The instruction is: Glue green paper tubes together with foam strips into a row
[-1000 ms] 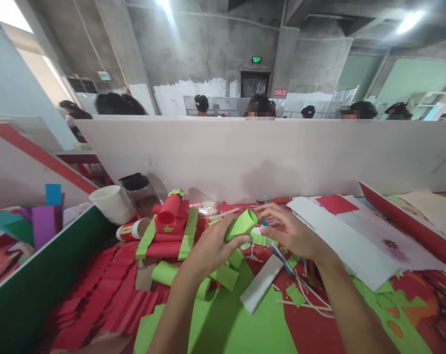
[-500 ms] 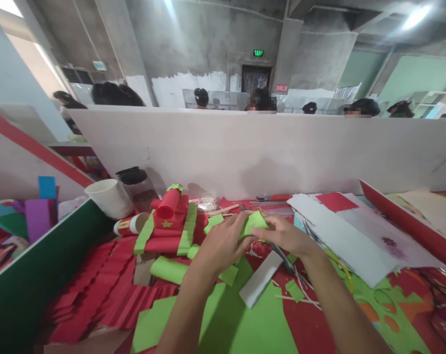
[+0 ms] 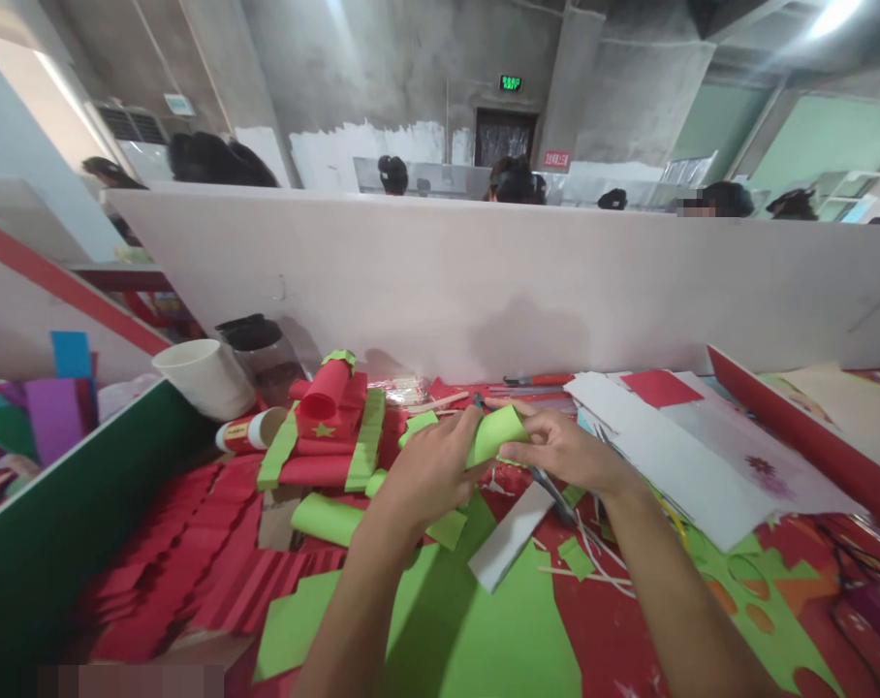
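We faced a long white upright partition (image 3: 425, 281) that ran behind our stepped red paper model with green side strips and a gold star (image 3: 324, 429). Beneath the model spread the cluttered red tabletop (image 3: 607, 635). A dark green upright panel with a white top edge (image 3: 83, 475) slanted along the model's left. In front of the model and to its right lay a large, flat, bright green paper sheet (image 3: 484, 630); well to the model's right, we had overlapping white paper sheets (image 3: 673, 465). Folded red paper strips (image 3: 171, 543) filled the space to the model's front left.

Our bare left hand (image 3: 429, 470) and bare right hand (image 3: 567, 451) were close together, to the right of the model, both closed on one piece. Just left of the model we saw a round white cup (image 3: 204, 380), and behind the model's left side a clear jar with a black lid (image 3: 258, 357). A narrow white rectangular strip (image 3: 511, 538) lay to the model's front right.

Right of the model, we held the bright green curled paper piece (image 3: 499, 433), one end in each of the hands. Under the right one showed a grey tool (image 3: 554, 492), partly hidden.
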A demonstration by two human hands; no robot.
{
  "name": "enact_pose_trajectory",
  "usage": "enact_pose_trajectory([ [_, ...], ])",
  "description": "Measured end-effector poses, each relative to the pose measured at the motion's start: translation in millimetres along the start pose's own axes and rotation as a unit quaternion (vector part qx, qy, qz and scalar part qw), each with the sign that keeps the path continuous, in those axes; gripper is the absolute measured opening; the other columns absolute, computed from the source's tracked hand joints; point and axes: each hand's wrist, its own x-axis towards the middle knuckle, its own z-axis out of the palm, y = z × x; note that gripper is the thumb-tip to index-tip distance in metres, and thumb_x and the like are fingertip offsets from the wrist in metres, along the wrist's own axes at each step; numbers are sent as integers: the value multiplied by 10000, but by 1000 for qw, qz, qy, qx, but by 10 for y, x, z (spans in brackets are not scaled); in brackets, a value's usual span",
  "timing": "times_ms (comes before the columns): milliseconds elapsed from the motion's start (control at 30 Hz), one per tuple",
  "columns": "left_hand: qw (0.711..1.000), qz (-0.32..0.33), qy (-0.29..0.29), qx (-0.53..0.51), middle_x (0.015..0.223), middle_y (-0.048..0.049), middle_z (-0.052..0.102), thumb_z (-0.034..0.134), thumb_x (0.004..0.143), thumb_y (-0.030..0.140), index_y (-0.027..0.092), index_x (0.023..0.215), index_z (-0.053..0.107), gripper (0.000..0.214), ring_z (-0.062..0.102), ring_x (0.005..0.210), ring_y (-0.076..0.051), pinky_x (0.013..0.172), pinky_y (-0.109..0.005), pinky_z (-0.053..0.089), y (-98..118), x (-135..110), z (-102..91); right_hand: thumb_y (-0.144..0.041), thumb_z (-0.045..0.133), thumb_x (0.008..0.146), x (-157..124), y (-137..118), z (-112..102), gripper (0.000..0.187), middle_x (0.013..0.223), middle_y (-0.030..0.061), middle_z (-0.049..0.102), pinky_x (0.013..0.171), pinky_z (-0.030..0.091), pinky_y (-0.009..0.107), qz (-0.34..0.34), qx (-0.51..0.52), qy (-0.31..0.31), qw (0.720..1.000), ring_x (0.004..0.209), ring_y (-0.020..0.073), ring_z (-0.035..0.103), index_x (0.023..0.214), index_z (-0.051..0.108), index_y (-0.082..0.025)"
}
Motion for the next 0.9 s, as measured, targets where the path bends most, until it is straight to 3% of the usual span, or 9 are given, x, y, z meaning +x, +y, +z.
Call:
enact_pose_trajectory([
  [167,998,-40,-33,42,1010,-149,664,547,856,436,228,1359,368,574,648,843,-335,699,-367,447,-88,-26,-4,-424,668,805,-21,56,-74,231,1344,54,511,896,482,352,23,-10,5,1000,1131,235,553,925,721,-233],
  [267,990,-94,-78,74,959,-146,675,537,853,459,221,1376,348,605,650,848,-347,704,-389,458,-153,-52,-47,-401,633,831,-50,73,-165,208,1133,66,634,804,483,326,58,-89,29,994,980,212,604,885,686,-208],
  [333,981,-126,-107,100,983,-148,671,518,860,447,213,1349,374,561,644,884,-354,709,-404,464,-202,-73,-81,-386,609,846,-67,79,-183,198,973,47,673,738,460,292,90,-159,0,983,860,185,613,893,670,-204],
  [433,975,-134,-133,119,1063,-128,651,561,821,333,212,1250,454,458,634,935,-329,720,-387,469,-276,-107,-102,-335,684,774,-70,132,-85,209,912,15,682,648,411,245,143,-258,-139,945,778,163,611,953,673,-227],
  [533,973,-122,-142,132,1069,-105,632,595,732,187,201,1073,543,345,610,984,-295,769,-368,464,-337,-148,-73,-308,780,639,-24,242,139,397,906,-12,682,572,374,224,185,-334,-273,883,774,177,629,1017,667,-262],
  [733,968,-98,-174,154,1075,-115,613,514,630,1,191,1062,583,477,546,1092,-284,919,-406,406,-379,-211,1,-222,864,500,132,271,521,579,958,28,714,572,384,244,252,-480,-311,780,867,254,668,1039,657,-255],
  [833,969,-86,-191,133,1057,-104,614,526,616,7,206,1028,600,464,552,1057,-280,915,-406,406,-372,-213,3,-279,864,542,140,240,545,471,921,47,717,535,365,243,249,-494,-320,769,826,249,672,969,676,-216],
  [900,972,-74,-191,119,1031,-91,617,538,608,15,219,1011,609,457,553,1041,-272,921,-398,401,-371,-212,5,-320,854,560,112,260,512,374,867,30,714,518,343,240,226,-487,-308,786,792,233,664,875,683,-213],
])
